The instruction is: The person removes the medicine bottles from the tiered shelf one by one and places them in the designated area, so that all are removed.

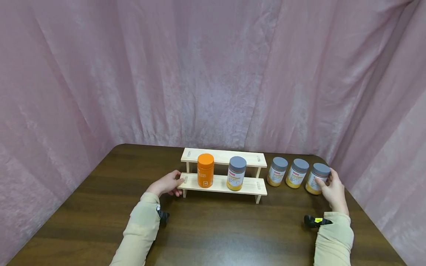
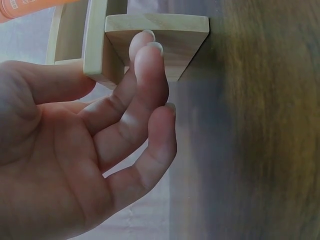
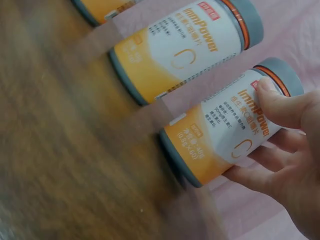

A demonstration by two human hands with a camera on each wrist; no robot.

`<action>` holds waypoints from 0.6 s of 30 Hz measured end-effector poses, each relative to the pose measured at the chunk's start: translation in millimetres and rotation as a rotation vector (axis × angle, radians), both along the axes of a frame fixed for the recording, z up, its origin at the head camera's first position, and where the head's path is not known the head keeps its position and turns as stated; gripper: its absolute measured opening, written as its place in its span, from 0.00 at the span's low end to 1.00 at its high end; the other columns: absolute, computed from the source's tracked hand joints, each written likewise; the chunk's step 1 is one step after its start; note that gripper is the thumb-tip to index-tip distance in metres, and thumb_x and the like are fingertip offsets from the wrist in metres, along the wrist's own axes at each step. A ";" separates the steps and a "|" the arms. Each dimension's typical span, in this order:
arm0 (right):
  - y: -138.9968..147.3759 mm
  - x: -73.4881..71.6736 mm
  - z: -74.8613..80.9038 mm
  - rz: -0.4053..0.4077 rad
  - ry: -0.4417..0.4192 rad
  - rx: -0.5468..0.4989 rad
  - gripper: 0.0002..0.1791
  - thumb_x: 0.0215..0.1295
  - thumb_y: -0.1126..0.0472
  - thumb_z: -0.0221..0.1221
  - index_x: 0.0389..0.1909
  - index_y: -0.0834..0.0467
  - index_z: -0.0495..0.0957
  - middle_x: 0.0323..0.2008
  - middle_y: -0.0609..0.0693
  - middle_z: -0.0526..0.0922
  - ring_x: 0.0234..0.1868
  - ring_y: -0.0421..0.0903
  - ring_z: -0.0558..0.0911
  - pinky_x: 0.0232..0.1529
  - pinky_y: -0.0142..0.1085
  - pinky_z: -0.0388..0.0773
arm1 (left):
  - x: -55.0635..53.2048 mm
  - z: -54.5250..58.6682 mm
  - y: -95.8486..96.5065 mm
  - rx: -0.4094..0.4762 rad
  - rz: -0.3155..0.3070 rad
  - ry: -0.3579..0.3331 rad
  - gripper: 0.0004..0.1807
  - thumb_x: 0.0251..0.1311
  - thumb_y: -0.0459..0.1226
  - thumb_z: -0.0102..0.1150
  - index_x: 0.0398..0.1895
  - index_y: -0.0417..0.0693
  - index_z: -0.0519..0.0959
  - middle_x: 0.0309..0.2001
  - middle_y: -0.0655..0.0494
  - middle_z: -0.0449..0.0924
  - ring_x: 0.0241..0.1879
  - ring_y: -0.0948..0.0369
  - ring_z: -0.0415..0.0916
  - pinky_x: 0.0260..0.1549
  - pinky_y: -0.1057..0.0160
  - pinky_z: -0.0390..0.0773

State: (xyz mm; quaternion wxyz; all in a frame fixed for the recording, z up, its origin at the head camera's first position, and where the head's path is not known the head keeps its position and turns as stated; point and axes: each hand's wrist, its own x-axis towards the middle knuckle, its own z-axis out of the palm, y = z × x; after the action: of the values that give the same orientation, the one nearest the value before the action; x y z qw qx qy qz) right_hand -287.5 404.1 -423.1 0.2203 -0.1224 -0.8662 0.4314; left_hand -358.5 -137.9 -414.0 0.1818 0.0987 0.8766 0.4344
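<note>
A two-step wooden rack (image 1: 216,181) stands on the table. My left hand (image 1: 168,183) holds the left end of its lower step; in the left wrist view the thumb lies on the board (image 2: 95,55) and the curled fingers touch the leg (image 2: 160,24). On the lower step stand an orange bottle (image 1: 205,170) and a grey-lidded vitamin bottle (image 1: 236,173), spaced apart. At the right, my right hand (image 1: 334,192) grips the rightmost grey-lidded bottle (image 3: 225,125), thumb on the label and fingers around the far side. Whether this bottle touches the table is unclear.
Two more grey-lidded bottles, one (image 1: 277,171) by the rack's right end and one (image 1: 297,173) beside it, stand left of the gripped bottle. Pink curtains (image 1: 219,74) hang behind the brown table (image 1: 213,229), whose right edge is close to my right hand.
</note>
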 end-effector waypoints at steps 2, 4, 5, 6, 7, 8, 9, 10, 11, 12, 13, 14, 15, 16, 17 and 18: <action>-0.4 -0.2 -0.5 -0.002 0.009 0.032 0.38 0.69 0.64 0.55 0.72 0.71 0.46 0.67 0.76 0.60 0.67 0.72 0.63 0.65 0.51 0.66 | 0.8 0.3 -0.2 -0.002 -0.005 0.005 0.20 0.74 0.39 0.43 0.62 0.36 0.59 0.21 0.53 0.80 0.18 0.65 0.75 0.27 0.64 0.70; -1.0 -0.6 -0.1 -0.008 0.019 0.056 0.38 0.69 0.65 0.55 0.72 0.71 0.47 0.66 0.77 0.60 0.67 0.72 0.64 0.63 0.59 0.63 | 0.9 0.6 0.1 -0.004 -0.005 0.008 0.20 0.74 0.39 0.43 0.62 0.36 0.59 0.21 0.53 0.80 0.18 0.65 0.75 0.27 0.64 0.70; -1.1 -0.9 0.3 -0.003 0.025 0.062 0.37 0.69 0.65 0.55 0.72 0.71 0.47 0.66 0.77 0.60 0.67 0.73 0.63 0.63 0.59 0.63 | 0.7 0.8 0.3 -0.003 -0.005 0.009 0.20 0.74 0.39 0.43 0.62 0.36 0.59 0.21 0.54 0.80 0.19 0.65 0.75 0.27 0.64 0.70; -0.9 -1.3 0.1 -0.006 0.028 0.068 0.37 0.69 0.66 0.55 0.71 0.71 0.47 0.65 0.78 0.61 0.66 0.73 0.64 0.63 0.59 0.63 | 0.6 0.9 0.4 -0.004 -0.006 0.012 0.20 0.74 0.39 0.43 0.61 0.36 0.59 0.21 0.54 0.80 0.19 0.65 0.75 0.27 0.64 0.70; -0.6 -1.5 -0.4 -0.008 0.024 0.077 0.36 0.69 0.66 0.55 0.71 0.71 0.47 0.65 0.78 0.61 0.66 0.73 0.64 0.63 0.59 0.63 | 0.8 0.9 0.4 -0.005 -0.005 0.014 0.20 0.74 0.39 0.43 0.61 0.36 0.60 0.21 0.53 0.80 0.19 0.65 0.75 0.27 0.64 0.70; -0.8 -1.5 -1.1 -0.006 0.018 0.083 0.36 0.70 0.65 0.54 0.71 0.70 0.47 0.65 0.78 0.61 0.66 0.73 0.64 0.63 0.60 0.63 | 1.0 0.8 -0.1 -0.007 -0.009 0.016 0.20 0.74 0.39 0.42 0.61 0.36 0.60 0.21 0.53 0.80 0.19 0.65 0.75 0.27 0.64 0.70; -0.8 -1.5 -2.1 -0.008 0.011 0.088 0.35 0.71 0.65 0.53 0.71 0.70 0.46 0.64 0.78 0.62 0.65 0.73 0.65 0.63 0.59 0.63 | 1.2 0.4 -0.3 -0.009 -0.003 0.013 0.19 0.74 0.39 0.43 0.61 0.37 0.60 0.21 0.53 0.80 0.19 0.65 0.75 0.27 0.64 0.70; -1.1 -1.8 -3.5 -0.009 0.004 0.088 0.35 0.71 0.65 0.52 0.71 0.70 0.46 0.64 0.78 0.62 0.65 0.73 0.65 0.64 0.60 0.62 | 1.5 0.2 -0.7 -0.011 -0.003 0.013 0.19 0.74 0.39 0.43 0.61 0.36 0.60 0.21 0.53 0.80 0.19 0.65 0.75 0.26 0.64 0.70; -1.3 -2.2 -4.8 -0.010 -0.005 0.084 0.34 0.72 0.65 0.51 0.71 0.69 0.45 0.63 0.79 0.62 0.65 0.74 0.65 0.64 0.60 0.61 | 1.9 -0.1 -1.1 -0.012 -0.003 0.013 0.19 0.74 0.39 0.43 0.60 0.36 0.60 0.21 0.53 0.80 0.18 0.65 0.75 0.26 0.64 0.70; -1.6 -2.2 -6.2 -0.018 -0.014 0.086 0.34 0.72 0.65 0.50 0.71 0.69 0.44 0.62 0.79 0.63 0.65 0.74 0.65 0.64 0.60 0.61 | 2.4 -0.3 -1.3 -0.013 -0.004 0.015 0.19 0.74 0.39 0.43 0.60 0.36 0.60 0.20 0.53 0.80 0.18 0.65 0.75 0.26 0.64 0.70; -2.0 -2.5 -7.3 -0.021 -0.016 0.081 0.34 0.73 0.65 0.49 0.71 0.69 0.44 0.62 0.80 0.63 0.65 0.74 0.64 0.65 0.60 0.60 | 2.7 -0.7 -1.5 -0.015 -0.006 0.017 0.19 0.74 0.39 0.43 0.60 0.36 0.60 0.20 0.53 0.80 0.18 0.65 0.75 0.26 0.64 0.71; -2.5 -3.1 -8.3 -0.025 -0.013 0.081 0.34 0.73 0.65 0.49 0.71 0.69 0.43 0.61 0.80 0.63 0.65 0.74 0.64 0.65 0.61 0.60 | 2.9 -0.8 -1.4 -0.015 -0.007 0.020 0.18 0.74 0.39 0.43 0.60 0.36 0.60 0.20 0.53 0.80 0.18 0.65 0.75 0.26 0.64 0.71; -2.7 -4.1 -9.2 -0.033 -0.007 0.080 0.34 0.73 0.65 0.49 0.71 0.69 0.43 0.60 0.80 0.63 0.64 0.74 0.64 0.65 0.61 0.59 | 3.1 -0.8 -1.0 -0.014 -0.007 0.022 0.18 0.73 0.39 0.43 0.60 0.36 0.61 0.20 0.53 0.80 0.18 0.65 0.75 0.26 0.64 0.71; -3.0 -5.1 -9.9 -0.039 0.004 0.077 0.34 0.73 0.65 0.49 0.71 0.69 0.43 0.60 0.81 0.63 0.64 0.75 0.64 0.65 0.61 0.58 | 3.1 -0.8 -0.7 -0.012 -0.006 0.025 0.18 0.73 0.38 0.43 0.60 0.36 0.61 0.20 0.53 0.80 0.18 0.65 0.75 0.26 0.64 0.71; -3.0 -6.1 -10.7 -0.047 0.014 0.083 0.34 0.73 0.65 0.49 0.71 0.69 0.43 0.60 0.81 0.63 0.64 0.75 0.63 0.65 0.62 0.58 | 3.2 -0.6 -0.3 -0.013 -0.007 0.029 0.18 0.73 0.39 0.43 0.59 0.37 0.61 0.20 0.53 0.80 0.18 0.65 0.75 0.26 0.64 0.71; -3.2 -7.0 -11.2 -0.054 0.024 0.090 0.34 0.73 0.65 0.49 0.71 0.70 0.44 0.60 0.81 0.63 0.63 0.76 0.63 0.65 0.62 0.57 | 3.3 -0.3 0.2 -0.012 -0.006 0.030 0.18 0.73 0.38 0.43 0.59 0.37 0.61 0.21 0.53 0.80 0.18 0.65 0.75 0.26 0.64 0.71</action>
State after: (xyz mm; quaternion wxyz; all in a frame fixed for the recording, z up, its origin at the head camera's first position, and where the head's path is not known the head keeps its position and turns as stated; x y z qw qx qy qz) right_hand -294.5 400.9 -434.3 0.2478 -0.1305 -0.8784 0.3873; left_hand -355.2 -137.7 -414.4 0.1704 0.1070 0.8816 0.4270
